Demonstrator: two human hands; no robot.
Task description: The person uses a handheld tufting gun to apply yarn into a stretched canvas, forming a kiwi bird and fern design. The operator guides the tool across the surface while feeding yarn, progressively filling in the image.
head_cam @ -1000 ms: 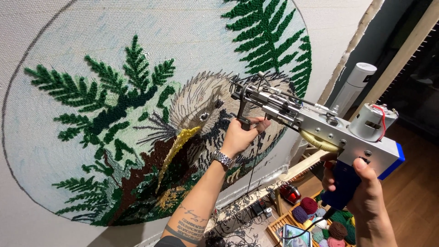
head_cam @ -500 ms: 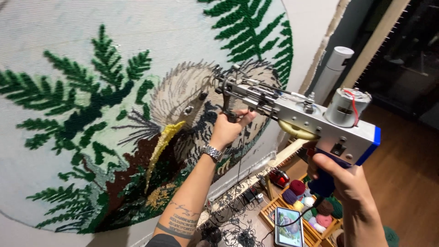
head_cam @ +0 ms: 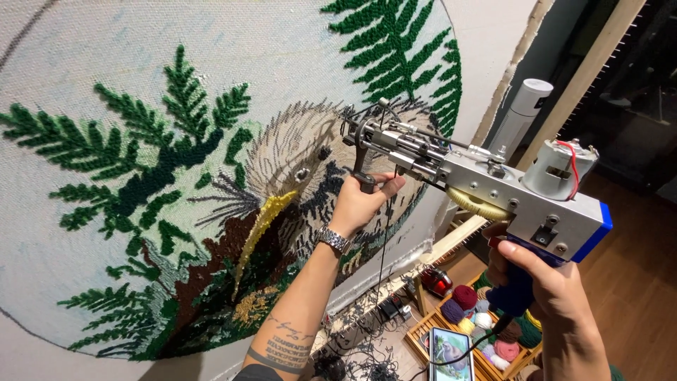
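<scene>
Both hands (head_cam: 451,240) hold tufting gun (head_cam: 486,187) between them.

The stretched cloth (head_cam: 211,106) walls the front; a yarn tray (head_cam: 486,331) crowds the floor below.

A single head-mounted camera supplies the only view. It faces forward and slightly downward along the person's arms, tilted to one side, so the wooden floor (head_cam: 635,282) slopes across the lower right. The tufted cloth (head_cam: 176,141) fills the left and centre at close range. The left hand (head_cam: 360,204) and right hand (head_cam: 543,282) sit in the near foreground, gripping the tufting gun (head_cam: 486,183). The yarn tray (head_cam: 486,331) lies well below, probably at floor level. No second view overlaps this one.
</scene>
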